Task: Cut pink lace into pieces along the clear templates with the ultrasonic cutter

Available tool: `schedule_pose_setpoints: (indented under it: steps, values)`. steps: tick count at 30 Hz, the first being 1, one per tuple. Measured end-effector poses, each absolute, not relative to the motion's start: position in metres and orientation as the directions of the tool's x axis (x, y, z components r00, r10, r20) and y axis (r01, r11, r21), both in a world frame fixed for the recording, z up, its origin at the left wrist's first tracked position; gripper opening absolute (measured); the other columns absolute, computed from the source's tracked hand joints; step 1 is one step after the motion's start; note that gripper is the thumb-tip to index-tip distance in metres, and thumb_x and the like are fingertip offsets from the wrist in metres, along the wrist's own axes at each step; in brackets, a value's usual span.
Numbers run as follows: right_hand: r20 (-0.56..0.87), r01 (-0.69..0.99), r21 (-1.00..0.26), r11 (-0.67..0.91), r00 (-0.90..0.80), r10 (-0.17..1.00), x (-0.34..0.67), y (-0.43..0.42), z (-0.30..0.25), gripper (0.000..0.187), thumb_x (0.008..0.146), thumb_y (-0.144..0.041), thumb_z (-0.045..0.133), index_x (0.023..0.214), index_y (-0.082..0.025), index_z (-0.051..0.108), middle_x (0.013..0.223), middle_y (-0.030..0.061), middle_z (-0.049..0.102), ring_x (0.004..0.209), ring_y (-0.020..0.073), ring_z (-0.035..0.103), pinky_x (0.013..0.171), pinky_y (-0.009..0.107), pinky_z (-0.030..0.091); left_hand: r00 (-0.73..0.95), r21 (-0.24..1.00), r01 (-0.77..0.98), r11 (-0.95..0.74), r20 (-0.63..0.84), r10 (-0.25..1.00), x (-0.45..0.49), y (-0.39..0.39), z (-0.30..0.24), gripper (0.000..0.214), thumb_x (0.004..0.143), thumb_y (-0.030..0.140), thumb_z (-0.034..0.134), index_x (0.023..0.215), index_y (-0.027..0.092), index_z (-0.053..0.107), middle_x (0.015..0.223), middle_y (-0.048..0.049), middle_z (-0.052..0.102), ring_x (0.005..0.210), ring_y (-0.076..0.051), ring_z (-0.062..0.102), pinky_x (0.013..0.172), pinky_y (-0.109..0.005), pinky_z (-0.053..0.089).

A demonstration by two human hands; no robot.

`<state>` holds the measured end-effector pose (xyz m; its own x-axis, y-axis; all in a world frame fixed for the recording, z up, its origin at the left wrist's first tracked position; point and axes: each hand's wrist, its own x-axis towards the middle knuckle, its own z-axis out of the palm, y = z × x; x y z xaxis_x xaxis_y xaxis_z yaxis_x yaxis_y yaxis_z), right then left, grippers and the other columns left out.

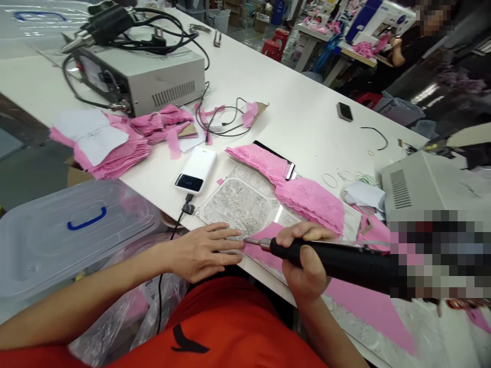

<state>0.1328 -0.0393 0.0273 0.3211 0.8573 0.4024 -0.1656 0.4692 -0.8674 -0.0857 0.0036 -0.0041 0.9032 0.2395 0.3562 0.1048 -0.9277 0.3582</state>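
My right hand [305, 260] is closed round a black hand-held cutting tool [337, 263] with a metal tip [253, 240]. The tip touches a flat pink fabric piece [264, 240] lying on a scratched clear cutting plate [238, 204] at the table's near edge. My left hand [203, 250] lies flat with fingers stretched out, pressing on the plate and the fabric's left end beside the tip. Two stacks of pink lace pieces [299, 189] sit just behind the plate.
A white power bank [195, 171] with a cable lies left of the plate. A grey control box [141, 76] with black cables stands at the back left, pink fabric piles [115, 148] beside it. A clear plastic bin [65, 235] is at my left. Another grey machine [425, 184] stands right. A phone [344, 111] lies farther back.
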Motion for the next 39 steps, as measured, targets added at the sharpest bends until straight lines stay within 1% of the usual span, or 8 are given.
schedule_pose_setpoints:
  steps: [4, 7, 9, 13, 17, 22, 27, 39]
  values:
    - [0.417, -0.179, -0.858, 0.482, 0.306, 0.856, 0.134, -0.036, 0.029, 0.010, 0.081, -0.025, 0.056, 0.088, -0.023, 0.048, 0.083, -0.0035, 0.051, 0.060, 0.0084, 0.056, 0.059, 0.030, 0.051, 0.912, 0.316, 0.116, -0.942, 0.341, 0.227, -0.088, 0.007, -0.002, 0.042, 0.090, 0.017, 0.049, 0.131, 0.020, 0.052, 0.137, -0.0079, 0.056, 0.137, -0.023, 0.039, 0.118, -0.042, 0.023]
    - [0.423, -0.147, -0.845, 0.515, 0.405, 0.810, 0.153, -0.036, 0.036, 0.011, 0.078, -0.028, 0.055, 0.087, -0.023, 0.049, 0.082, -0.0032, 0.051, 0.057, 0.0081, 0.054, 0.055, 0.029, 0.050, 0.902, 0.272, 0.115, -0.955, 0.374, 0.215, -0.083, 0.011, -0.003, 0.046, 0.090, 0.018, 0.051, 0.136, 0.021, 0.049, 0.137, -0.0075, 0.055, 0.137, -0.024, 0.039, 0.119, -0.045, 0.019]
    - [0.432, -0.078, -0.837, 0.542, 0.514, 0.741, 0.176, -0.040, 0.043, 0.011, 0.074, -0.027, 0.055, 0.083, -0.022, 0.050, 0.079, -0.0033, 0.050, 0.055, 0.0080, 0.052, 0.051, 0.028, 0.048, 0.876, 0.254, 0.128, -0.959, 0.424, 0.229, -0.072, 0.011, -0.002, 0.045, 0.091, 0.018, 0.052, 0.136, 0.021, 0.049, 0.134, -0.0077, 0.057, 0.135, -0.024, 0.041, 0.119, -0.045, 0.020]
    - [0.444, 0.066, -0.822, 0.565, 0.695, 0.565, 0.231, -0.056, 0.048, 0.010, 0.066, -0.025, 0.053, 0.075, -0.020, 0.051, 0.073, -0.0037, 0.048, 0.051, 0.0075, 0.048, 0.048, 0.026, 0.044, 0.829, 0.258, 0.108, -0.960, 0.510, 0.230, -0.028, -0.001, 0.000, 0.039, 0.090, 0.014, 0.052, 0.129, 0.017, 0.054, 0.124, -0.0094, 0.064, 0.129, -0.023, 0.048, 0.115, -0.043, 0.030]
    - [0.386, 0.063, -0.826, 0.560, 0.788, 0.480, 0.264, -0.069, 0.043, 0.010, 0.063, -0.023, 0.052, 0.072, -0.020, 0.051, 0.072, -0.0037, 0.048, 0.051, 0.0071, 0.048, 0.049, 0.025, 0.042, 0.846, 0.284, 0.070, -0.956, 0.491, 0.208, 0.031, -0.021, -0.003, 0.029, 0.093, 0.022, 0.049, 0.120, 0.014, 0.058, 0.122, -0.0107, 0.065, 0.120, -0.024, 0.055, 0.108, -0.042, 0.036]
    - [0.344, 0.001, -0.823, 0.568, 0.796, 0.497, 0.268, -0.072, 0.035, 0.011, 0.063, -0.022, 0.053, 0.074, -0.020, 0.054, 0.072, -0.0038, 0.051, 0.052, 0.0082, 0.049, 0.049, 0.027, 0.044, 0.884, 0.273, 0.057, -0.960, 0.434, 0.176, 0.078, -0.040, -0.008, 0.030, 0.095, 0.028, 0.047, 0.119, 0.013, 0.058, 0.125, -0.0118, 0.062, 0.116, -0.025, 0.055, 0.103, -0.042, 0.040]
    - [0.336, -0.043, -0.812, 0.582, 0.781, 0.527, 0.265, -0.067, 0.033, 0.011, 0.064, -0.021, 0.054, 0.075, -0.020, 0.054, 0.073, -0.0036, 0.053, 0.052, 0.0086, 0.050, 0.050, 0.028, 0.045, 0.898, 0.236, 0.059, -0.970, 0.413, 0.155, 0.088, -0.045, -0.011, 0.031, 0.094, 0.029, 0.048, 0.119, 0.014, 0.057, 0.126, -0.0129, 0.061, 0.114, -0.026, 0.055, 0.098, -0.044, 0.041]
    - [0.417, 0.040, -0.814, 0.580, 0.735, 0.535, 0.248, -0.052, 0.034, 0.008, 0.070, -0.019, 0.056, 0.077, -0.020, 0.054, 0.075, -0.0032, 0.054, 0.053, 0.0092, 0.054, 0.056, 0.031, 0.048, 0.885, 0.206, 0.037, -0.978, 0.449, 0.127, 0.087, -0.042, -0.012, 0.030, 0.096, 0.029, 0.047, 0.120, 0.014, 0.056, 0.126, -0.0100, 0.060, 0.117, -0.024, 0.053, 0.100, -0.041, 0.037]
